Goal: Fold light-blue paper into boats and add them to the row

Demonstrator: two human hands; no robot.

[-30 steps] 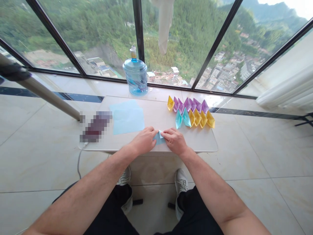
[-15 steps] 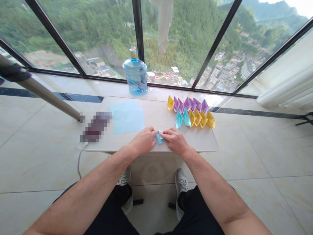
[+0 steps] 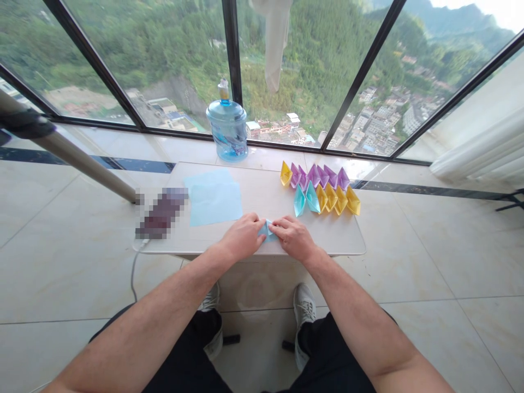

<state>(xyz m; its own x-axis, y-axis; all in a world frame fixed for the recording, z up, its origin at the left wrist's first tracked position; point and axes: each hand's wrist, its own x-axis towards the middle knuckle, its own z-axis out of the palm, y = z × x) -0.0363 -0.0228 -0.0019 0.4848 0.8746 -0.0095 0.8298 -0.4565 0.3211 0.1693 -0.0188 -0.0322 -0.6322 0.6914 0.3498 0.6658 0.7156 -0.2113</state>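
Tabletop (image 3: 262, 191): paper boats (image 3: 321, 199) in two rows at far right, apparently done; flat blue sheets (image 3: 215, 201) at left, unfolded. Left hand (image 3: 244, 233) and right hand (image 3: 292, 236) at near edge, fingers nearly closed, pinching small blue piece (image 3: 268, 232) between them; partly folded, looks midway, exact stage hidden.

The pale table (image 3: 262, 191) carries blue sheets (image 3: 216, 201); paper boats (image 3: 322, 200); a folded blue paper (image 3: 268, 231); a blurred object (image 3: 160, 214).
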